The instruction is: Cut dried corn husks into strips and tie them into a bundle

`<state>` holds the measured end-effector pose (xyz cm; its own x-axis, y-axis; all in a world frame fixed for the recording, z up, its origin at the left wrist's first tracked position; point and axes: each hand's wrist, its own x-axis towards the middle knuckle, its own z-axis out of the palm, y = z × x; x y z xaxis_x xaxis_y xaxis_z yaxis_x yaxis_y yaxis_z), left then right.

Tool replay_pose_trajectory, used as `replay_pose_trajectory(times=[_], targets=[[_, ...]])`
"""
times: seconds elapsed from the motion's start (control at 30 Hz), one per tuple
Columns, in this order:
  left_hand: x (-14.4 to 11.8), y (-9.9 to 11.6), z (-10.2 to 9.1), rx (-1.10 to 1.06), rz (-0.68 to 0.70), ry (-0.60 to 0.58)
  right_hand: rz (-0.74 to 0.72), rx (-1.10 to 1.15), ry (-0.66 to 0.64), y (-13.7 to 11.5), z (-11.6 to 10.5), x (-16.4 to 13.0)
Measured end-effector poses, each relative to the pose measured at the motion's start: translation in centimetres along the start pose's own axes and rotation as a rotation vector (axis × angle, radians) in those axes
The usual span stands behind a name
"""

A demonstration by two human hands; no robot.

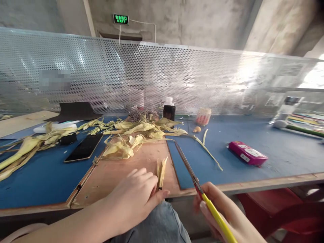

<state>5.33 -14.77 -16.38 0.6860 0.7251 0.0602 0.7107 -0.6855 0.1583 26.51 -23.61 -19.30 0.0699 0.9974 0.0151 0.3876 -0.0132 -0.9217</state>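
Observation:
My left hand [136, 199] is closed at the table's front edge, pinching a small bundle of dried husk strips [162, 170]. The strips stand up above my thumb and fan out at the top, with a dark band around their base. My right hand [220, 209] is wrapped around a yellow-handled tool [188, 167] with a long, narrow metal front; whether it is scissors or pliers I cannot tell. Its tip points away from me, near loose pale-yellow dried husks [136, 135] piled on the wooden board [141, 158].
A phone [84, 147] and a long husk stalk [27, 148] lie left. Behind the pile stand a dark bottle with a white cap [169, 111] and a small jar [203, 117]. A magenta packet [246, 153] is at right. A perforated screen [152, 71] closes the back.

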Motion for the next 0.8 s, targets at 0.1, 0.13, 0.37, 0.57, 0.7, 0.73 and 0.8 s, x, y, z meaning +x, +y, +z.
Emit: replay_pose_trajectory(times=[0.1, 0.13, 0.37, 0.57, 0.7, 0.73, 0.8], targets=[[0.2, 0.2, 0.5, 0.069, 0.027, -0.011, 0.074, 0.126, -0.134, -1.8, -0.3, 1.5], [0.1, 0.2, 0.6, 0.081, 0.039, -0.013, 0.085, 0.159, -0.195, -2.1, -0.3, 1.9], [-0.5, -0.2, 0.1, -0.012, -0.020, -0.076, -0.074, 0.137, -0.367, -3.8, 1.5, 3.4], [-1.5, -1.0, 0.0, -0.087, -0.092, -0.084, -0.016, 0.074, -0.409, -5.1, 2.0, 3.3], [-1.7, -1.5, -0.1, -0.089, -0.095, -0.073, -0.002, 0.113, -0.441, -5.0, 1.9, 3.7], [-1.7, -1.6, -0.2, -0.077, -0.084, -0.064, 0.006, 0.099, -0.450, -5.0, 1.8, 3.7], [-1.6, -1.8, -0.2, -0.045, -0.060, -0.036, 0.011, 0.057, -0.463, -5.3, 1.7, 3.8]])
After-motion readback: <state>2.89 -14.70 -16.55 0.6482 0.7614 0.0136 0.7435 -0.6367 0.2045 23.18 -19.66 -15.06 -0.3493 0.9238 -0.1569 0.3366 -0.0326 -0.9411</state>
